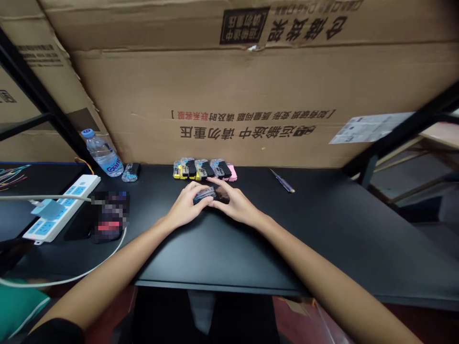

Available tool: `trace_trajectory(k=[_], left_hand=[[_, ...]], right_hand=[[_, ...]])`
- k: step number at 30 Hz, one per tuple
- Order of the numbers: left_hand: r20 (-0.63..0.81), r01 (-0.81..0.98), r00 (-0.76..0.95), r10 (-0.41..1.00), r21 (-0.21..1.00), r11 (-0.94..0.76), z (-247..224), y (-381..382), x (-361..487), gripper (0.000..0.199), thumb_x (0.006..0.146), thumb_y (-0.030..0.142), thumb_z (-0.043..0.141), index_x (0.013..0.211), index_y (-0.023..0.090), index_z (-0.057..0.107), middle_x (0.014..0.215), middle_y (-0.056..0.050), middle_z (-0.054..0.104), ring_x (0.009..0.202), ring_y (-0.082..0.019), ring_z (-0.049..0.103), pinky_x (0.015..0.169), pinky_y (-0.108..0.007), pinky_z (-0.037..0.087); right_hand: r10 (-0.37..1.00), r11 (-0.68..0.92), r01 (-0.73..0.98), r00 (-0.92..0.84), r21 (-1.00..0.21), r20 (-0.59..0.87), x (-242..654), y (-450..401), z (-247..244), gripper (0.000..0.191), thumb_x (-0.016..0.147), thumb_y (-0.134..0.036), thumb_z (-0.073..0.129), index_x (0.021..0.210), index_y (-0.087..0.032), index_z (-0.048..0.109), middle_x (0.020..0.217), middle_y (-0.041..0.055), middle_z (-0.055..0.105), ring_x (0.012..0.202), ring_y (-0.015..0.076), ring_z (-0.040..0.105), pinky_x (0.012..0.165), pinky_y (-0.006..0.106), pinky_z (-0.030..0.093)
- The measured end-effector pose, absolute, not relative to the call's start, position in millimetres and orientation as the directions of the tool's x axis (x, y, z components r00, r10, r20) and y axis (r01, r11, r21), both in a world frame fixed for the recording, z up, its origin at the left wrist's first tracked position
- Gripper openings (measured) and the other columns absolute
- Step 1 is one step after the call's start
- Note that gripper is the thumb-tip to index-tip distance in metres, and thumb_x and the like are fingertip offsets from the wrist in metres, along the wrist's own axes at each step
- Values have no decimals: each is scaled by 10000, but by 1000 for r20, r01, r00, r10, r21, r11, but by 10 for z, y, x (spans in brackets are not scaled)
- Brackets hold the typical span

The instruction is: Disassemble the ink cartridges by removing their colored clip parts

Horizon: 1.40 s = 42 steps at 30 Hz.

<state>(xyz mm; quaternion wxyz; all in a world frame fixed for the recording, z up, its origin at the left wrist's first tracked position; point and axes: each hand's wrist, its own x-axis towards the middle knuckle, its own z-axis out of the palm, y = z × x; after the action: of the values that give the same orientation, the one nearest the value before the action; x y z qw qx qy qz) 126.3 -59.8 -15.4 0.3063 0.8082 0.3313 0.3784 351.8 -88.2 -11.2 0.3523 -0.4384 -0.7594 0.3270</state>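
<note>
Between both hands, low over the black table, is a small device with a clear and black casing point(205, 193). My left hand point(183, 206) grips its left end with fingers curled round it. On the other end, my right hand point(238, 204) is closed about the dark part, and the thumbs nearly meet at the near edge. Fingers cover much of the casing. Just beyond the fingertips stands a row of several similar small devices point(188, 168), clear and black with yellow or pink parts. A screwdriver point(282, 181) lies to the right of my right hand.
A cardboard sheet point(229, 91) walls off the table's back. On the left are a water bottle point(104, 153), another small black-and-clear device point(131, 172), a white power strip point(73, 203) with a blue plug point(48, 209), a blurred-out object point(109, 217) and a looping white cable point(91, 273).
</note>
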Motion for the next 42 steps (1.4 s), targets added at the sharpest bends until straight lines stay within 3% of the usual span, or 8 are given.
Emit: trace_trajectory(k=[8, 15, 19, 23, 27, 34, 38, 42], left_hand=[[409, 321, 309, 858, 805, -499, -37, -573, 1102, 138, 998, 340, 664, 1072, 224, 667, 1120, -54, 747, 1077, -216, 693, 1025, -362, 554], [370, 338, 399, 839, 791, -510, -35, -640, 1078, 181, 1012, 394, 629, 1114, 245, 626, 1118, -46, 765, 1012, -209, 724, 994, -356, 571], [390, 356, 428, 815, 757, -549, -60, -628, 1049, 308, 1059, 386, 575, 1337, 253, 578, 1141, -46, 759, 1003, -202, 731, 958, -339, 576], [418, 372, 517, 747, 677, -635, -16, -638, 1025, 355, 1111, 332, 474, 1443, 287, 590, 1209, -51, 735, 1054, -201, 712, 1022, -359, 555], [400, 403, 584, 707, 613, -680, 59, -673, 1019, 332, 1121, 280, 416, 1320, 286, 682, 1249, -63, 698, 1125, -207, 693, 1047, -357, 547], [488, 385, 560, 669, 562, -732, 51, -671, 1012, 127, 1049, 283, 588, 1151, 228, 639, 1123, -58, 675, 979, -192, 664, 949, -325, 553], [506, 386, 573, 645, 528, -757, 59, -664, 985, 222, 987, 196, 598, 1206, 230, 616, 1161, -63, 683, 1045, -214, 676, 963, -334, 545], [452, 395, 602, 658, 548, -737, 63, -655, 954, 314, 970, 193, 601, 1280, 242, 605, 1214, -50, 721, 1084, -213, 704, 982, -325, 538]], right_hand=[[890, 425, 550, -396, -719, 223, 3790, -800, -140, 633, 941, -371, 794, 1548, -331, 619, 1421, 94, 752, 1301, 340, 727, 1152, 537, 547], [904, 425, 613, -323, -666, 280, 3968, -816, 165, 562, 909, -553, 804, 1412, -314, 727, 1229, 72, 815, 1159, 313, 764, 1085, 473, 571], [851, 133, 811, 202, -570, 485, 4701, -762, 282, 405, 999, -471, 651, 1303, -224, 756, 1128, 115, 811, 1054, 307, 754, 1034, 467, 568], [877, -369, 864, 445, -342, 179, 5402, -668, 47, 678, 865, -491, 775, 1442, -160, 644, 1126, 184, 805, 1131, 411, 720, 980, 560, 572], [863, -501, 839, 502, -213, -54, 5509, -591, -161, 705, 923, -402, 695, 1558, -129, 556, 1316, 264, 748, 1163, 419, 725, 991, 548, 561], [917, -98, 774, 315, -625, 246, 5100, -572, 4, 352, 962, -347, 558, 1157, -179, 798, 864, 84, 745, 841, 258, 706, 898, 410, 574], [901, 264, 364, 238, -893, 363, 4644, -601, 138, 357, 966, -434, 610, 1200, -227, 784, 851, 28, 673, 791, 202, 674, 853, 385, 605], [952, 287, 49, 95, -957, 291, 4058, -753, 201, 382, 829, -269, 723, 1207, -273, 781, 986, 22, 713, 904, 199, 702, 905, 380, 611]])
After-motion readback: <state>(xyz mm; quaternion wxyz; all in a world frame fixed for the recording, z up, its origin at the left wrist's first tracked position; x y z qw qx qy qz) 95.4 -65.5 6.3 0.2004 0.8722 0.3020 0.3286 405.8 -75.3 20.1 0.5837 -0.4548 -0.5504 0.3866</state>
